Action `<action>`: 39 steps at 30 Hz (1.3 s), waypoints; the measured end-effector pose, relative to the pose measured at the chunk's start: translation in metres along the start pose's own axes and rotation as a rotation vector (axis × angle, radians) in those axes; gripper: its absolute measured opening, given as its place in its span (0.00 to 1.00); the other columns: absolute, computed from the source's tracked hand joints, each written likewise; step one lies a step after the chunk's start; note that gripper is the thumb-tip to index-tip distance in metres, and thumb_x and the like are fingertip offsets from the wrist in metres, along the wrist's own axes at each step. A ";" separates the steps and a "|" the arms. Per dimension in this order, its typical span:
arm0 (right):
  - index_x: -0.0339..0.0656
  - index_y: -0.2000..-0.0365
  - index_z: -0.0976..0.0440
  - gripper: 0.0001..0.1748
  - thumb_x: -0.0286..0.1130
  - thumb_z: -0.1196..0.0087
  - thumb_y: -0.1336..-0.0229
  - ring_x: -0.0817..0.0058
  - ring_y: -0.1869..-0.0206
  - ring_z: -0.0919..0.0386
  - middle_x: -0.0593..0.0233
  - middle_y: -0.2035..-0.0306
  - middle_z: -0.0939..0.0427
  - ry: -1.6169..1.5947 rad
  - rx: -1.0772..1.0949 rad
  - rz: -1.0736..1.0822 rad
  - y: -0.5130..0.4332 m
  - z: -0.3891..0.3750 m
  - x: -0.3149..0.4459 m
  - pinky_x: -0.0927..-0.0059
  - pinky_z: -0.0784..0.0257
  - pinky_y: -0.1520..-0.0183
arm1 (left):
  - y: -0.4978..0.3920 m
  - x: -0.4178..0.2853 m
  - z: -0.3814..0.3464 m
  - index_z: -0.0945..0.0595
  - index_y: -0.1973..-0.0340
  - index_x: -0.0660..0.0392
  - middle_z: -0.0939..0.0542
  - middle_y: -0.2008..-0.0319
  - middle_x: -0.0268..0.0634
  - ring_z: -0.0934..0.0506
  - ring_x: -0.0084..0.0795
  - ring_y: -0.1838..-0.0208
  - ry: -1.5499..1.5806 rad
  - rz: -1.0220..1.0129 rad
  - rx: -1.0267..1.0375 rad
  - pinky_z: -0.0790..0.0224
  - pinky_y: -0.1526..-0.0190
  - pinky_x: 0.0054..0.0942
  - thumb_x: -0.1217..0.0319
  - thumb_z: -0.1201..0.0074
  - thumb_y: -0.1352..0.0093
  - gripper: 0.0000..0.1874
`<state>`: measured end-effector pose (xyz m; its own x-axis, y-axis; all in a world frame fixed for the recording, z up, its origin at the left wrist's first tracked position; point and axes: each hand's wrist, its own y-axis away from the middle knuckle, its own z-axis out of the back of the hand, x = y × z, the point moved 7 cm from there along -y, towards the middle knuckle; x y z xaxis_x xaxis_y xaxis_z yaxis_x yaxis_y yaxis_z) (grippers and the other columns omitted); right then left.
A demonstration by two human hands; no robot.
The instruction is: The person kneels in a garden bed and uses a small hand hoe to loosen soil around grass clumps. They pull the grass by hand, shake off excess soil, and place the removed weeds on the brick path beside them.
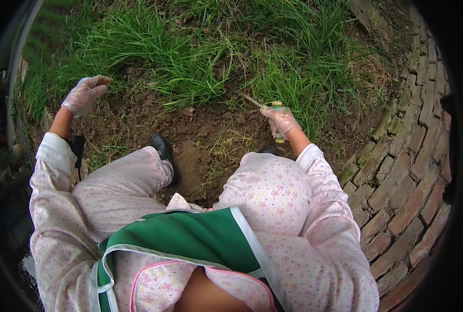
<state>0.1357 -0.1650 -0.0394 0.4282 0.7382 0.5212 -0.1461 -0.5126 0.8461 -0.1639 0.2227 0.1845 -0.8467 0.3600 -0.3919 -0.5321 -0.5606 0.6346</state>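
Note:
My right hand (pixel 282 120), in a clear plastic glove, grips a small hand tool by its green and yellow handle (pixel 279 139), which lies crosswise to the shaft. Its thin metal shaft (pixel 251 99) points up and left to the soil at the foot of a grass clump (pixel 270 74). The tip is hard to make out among soil and blades. My left hand (pixel 86 94), gloved the same way, hovers at the left by the leafy grass (pixel 169 70). Its fingers are drawn in towards the thumb, and I see nothing held; the fingertips look brownish.
Loose brown soil (pixel 145 121) with pulled dry grass (pixel 235 144) lies between my black shoes (pixel 165 156). A curved brick path (pixel 399 187) runs along the right. Near my left sleeve is a black object (pixel 78 150) with a cord. A pale edge (pixel 13 78) bounds the far left.

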 end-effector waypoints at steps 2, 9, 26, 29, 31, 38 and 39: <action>0.35 0.74 0.25 0.19 0.43 0.40 0.52 0.65 0.76 0.26 0.58 0.77 0.23 0.404 -0.171 0.139 0.012 0.021 0.027 0.65 0.30 0.68 | -0.008 -0.048 0.001 0.23 0.50 0.61 0.21 0.63 0.34 0.25 0.26 0.60 -0.032 -0.145 0.014 0.32 0.54 0.27 0.67 0.51 0.32 0.17; 0.35 0.66 0.22 0.18 0.40 0.41 0.51 0.63 0.66 0.23 0.54 0.67 0.19 0.583 -0.134 0.242 0.094 0.052 0.039 0.68 0.30 0.57 | -0.018 -0.174 -0.063 0.23 0.52 0.62 0.20 0.61 0.43 0.22 0.35 0.58 -0.273 -0.565 0.293 0.30 0.55 0.33 0.71 0.50 0.33 0.15; 0.37 0.64 0.23 0.15 0.36 0.40 0.51 0.66 0.64 0.22 0.58 0.66 0.19 0.375 -0.184 0.103 0.111 0.037 -0.017 0.69 0.29 0.57 | -0.145 -0.196 -0.345 0.21 0.52 0.50 0.19 0.58 0.37 0.26 0.36 0.47 -1.088 -0.674 0.342 0.34 0.49 0.35 0.70 0.54 0.34 0.15; 0.36 0.65 0.23 0.13 0.32 0.38 0.51 0.78 0.66 0.24 0.66 0.67 0.19 0.248 -0.198 0.061 0.109 0.041 -0.022 0.73 0.30 0.58 | -0.150 -0.182 -0.354 0.24 0.49 0.51 0.19 0.59 0.38 0.27 0.36 0.46 -1.020 -0.584 0.321 0.36 0.47 0.35 0.70 0.56 0.33 0.17; 0.36 0.66 0.23 0.13 0.33 0.38 0.51 0.77 0.66 0.24 0.65 0.68 0.19 0.269 -0.188 0.059 0.105 0.041 -0.021 0.73 0.30 0.58 | -0.147 -0.177 -0.354 0.25 0.49 0.53 0.18 0.60 0.38 0.25 0.37 0.49 -0.962 -0.531 0.305 0.37 0.49 0.33 0.69 0.56 0.33 0.16; 0.36 0.65 0.23 0.13 0.32 0.38 0.51 0.78 0.66 0.25 0.67 0.68 0.20 0.227 -0.163 0.088 0.095 0.047 -0.016 0.75 0.31 0.58 | -0.155 -0.173 -0.345 0.18 0.64 0.53 0.17 0.66 0.39 0.19 0.37 0.59 -1.003 -0.500 0.287 0.30 0.58 0.33 0.70 0.52 0.35 0.09; 0.36 0.65 0.23 0.13 0.32 0.38 0.51 0.78 0.67 0.26 0.67 0.69 0.20 0.237 -0.161 0.104 0.096 0.047 -0.015 0.75 0.31 0.58 | -0.158 -0.174 -0.343 0.18 0.64 0.54 0.17 0.66 0.40 0.19 0.37 0.59 -0.980 -0.501 0.257 0.29 0.59 0.33 0.70 0.52 0.36 0.09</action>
<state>0.1567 -0.2456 0.0284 0.1865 0.7770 0.6012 -0.3262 -0.5283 0.7839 0.0642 -0.0070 -0.0759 -0.1059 0.9942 -0.0205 -0.6965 -0.0594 0.7151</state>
